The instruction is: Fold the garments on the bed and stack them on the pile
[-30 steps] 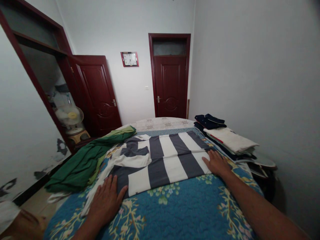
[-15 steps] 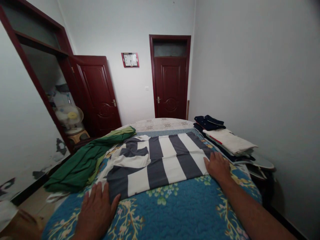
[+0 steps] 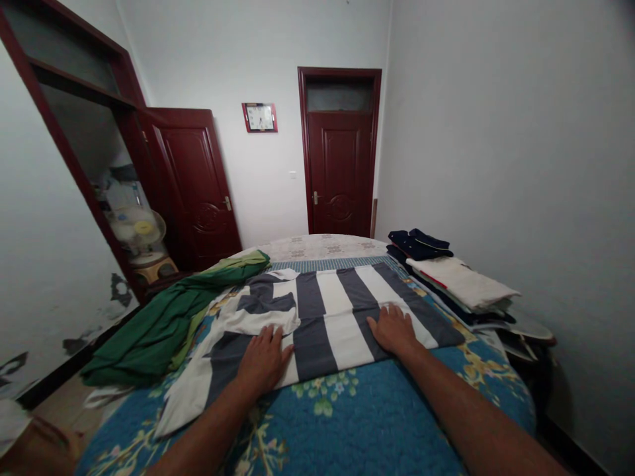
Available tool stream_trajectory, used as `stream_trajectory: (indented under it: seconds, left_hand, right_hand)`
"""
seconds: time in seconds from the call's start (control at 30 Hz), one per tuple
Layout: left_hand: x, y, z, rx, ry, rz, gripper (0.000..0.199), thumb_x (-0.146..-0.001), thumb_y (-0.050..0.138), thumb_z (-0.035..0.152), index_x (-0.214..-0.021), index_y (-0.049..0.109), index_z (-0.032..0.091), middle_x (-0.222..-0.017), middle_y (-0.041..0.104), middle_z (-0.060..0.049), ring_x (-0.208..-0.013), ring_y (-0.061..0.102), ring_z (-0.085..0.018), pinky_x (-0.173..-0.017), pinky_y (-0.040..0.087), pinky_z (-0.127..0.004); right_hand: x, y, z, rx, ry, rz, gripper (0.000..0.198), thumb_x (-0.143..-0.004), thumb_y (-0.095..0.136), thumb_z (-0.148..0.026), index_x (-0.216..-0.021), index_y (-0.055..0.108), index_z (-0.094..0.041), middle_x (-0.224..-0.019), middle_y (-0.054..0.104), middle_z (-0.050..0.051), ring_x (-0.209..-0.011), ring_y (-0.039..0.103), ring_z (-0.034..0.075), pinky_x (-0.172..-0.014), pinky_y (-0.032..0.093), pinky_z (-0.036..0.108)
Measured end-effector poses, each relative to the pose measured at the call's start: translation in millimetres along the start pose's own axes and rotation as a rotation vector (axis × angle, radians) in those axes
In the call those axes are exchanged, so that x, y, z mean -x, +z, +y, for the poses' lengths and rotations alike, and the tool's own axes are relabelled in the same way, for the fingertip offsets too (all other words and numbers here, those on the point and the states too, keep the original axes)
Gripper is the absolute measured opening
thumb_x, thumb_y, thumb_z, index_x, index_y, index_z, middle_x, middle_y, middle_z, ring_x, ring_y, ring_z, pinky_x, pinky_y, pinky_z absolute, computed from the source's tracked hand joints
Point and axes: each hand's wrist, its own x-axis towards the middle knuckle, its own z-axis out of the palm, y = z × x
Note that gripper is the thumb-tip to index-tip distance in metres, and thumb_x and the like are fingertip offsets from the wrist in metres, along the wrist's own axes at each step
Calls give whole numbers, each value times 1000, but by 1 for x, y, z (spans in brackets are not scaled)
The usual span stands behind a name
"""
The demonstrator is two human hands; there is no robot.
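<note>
A grey and white striped shirt (image 3: pixel 337 304) lies spread flat on a bed with a blue flowered quilt (image 3: pixel 377 410). My left hand (image 3: pixel 264 360) presses palm down on the shirt's near left part, just below a folded sleeve. My right hand (image 3: pixel 394 329) lies flat on the shirt's near right part, fingers apart. Neither hand holds anything.
A green cloth (image 3: pixel 163 317) is heaped on the bed's left edge. A stack of folded clothes (image 3: pixel 456 277) sits at the right by the wall. Beyond the bed are two dark red doors (image 3: pixel 340 168) and a wall clock (image 3: pixel 259 117). A fan (image 3: pixel 137 231) stands in the left doorway.
Both hands have moved inward from the shirt's outer edges onto its middle. The shirt's right side now lies spread further to the right.
</note>
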Motion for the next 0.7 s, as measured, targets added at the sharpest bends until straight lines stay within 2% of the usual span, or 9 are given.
stream_trajectory:
  seconds: [0.17, 0.37, 0.53, 0.7]
  left_hand:
    - [-17, 12, -23, 16, -65, 13, 69, -109, 37, 54, -163, 47, 12, -174, 36, -21, -162, 32, -37, -129, 30, -57]
    - [-20, 18, -41, 25, -122, 18, 76, -107, 36, 62, -166, 44, 16, -175, 34, -20, -164, 29, -37, -131, 24, -57]
    - [-22, 20, -55, 9, -221, 3, 77, -105, 33, 65, -168, 43, 21, -175, 34, -19, -164, 26, -40, -129, 24, -62]
    - [-22, 26, -70, 17, -253, 44, 78, -104, 34, 66, -168, 43, 22, -176, 32, -19, -164, 25, -44, -127, 27, -64]
  right_hand:
    - [-11, 8, -4, 17, -4, 88, 76, -106, 41, -56, -150, 54, 5, -158, 47, 37, -151, 40, 44, -121, 29, 56]
    - [-20, 19, 8, -1, 3, 47, 80, -107, 38, -59, -159, 46, 1, -167, 39, 31, -158, 32, 42, -126, 22, 56]
    - [-29, 22, 34, 4, 16, -7, 82, -107, 32, -60, -164, 40, -2, -173, 34, 24, -160, 28, 39, -128, 22, 59]
    - [-38, 25, 74, 8, 94, -12, 84, -108, 27, -61, -165, 37, -1, -173, 32, 24, -162, 27, 38, -129, 21, 60]
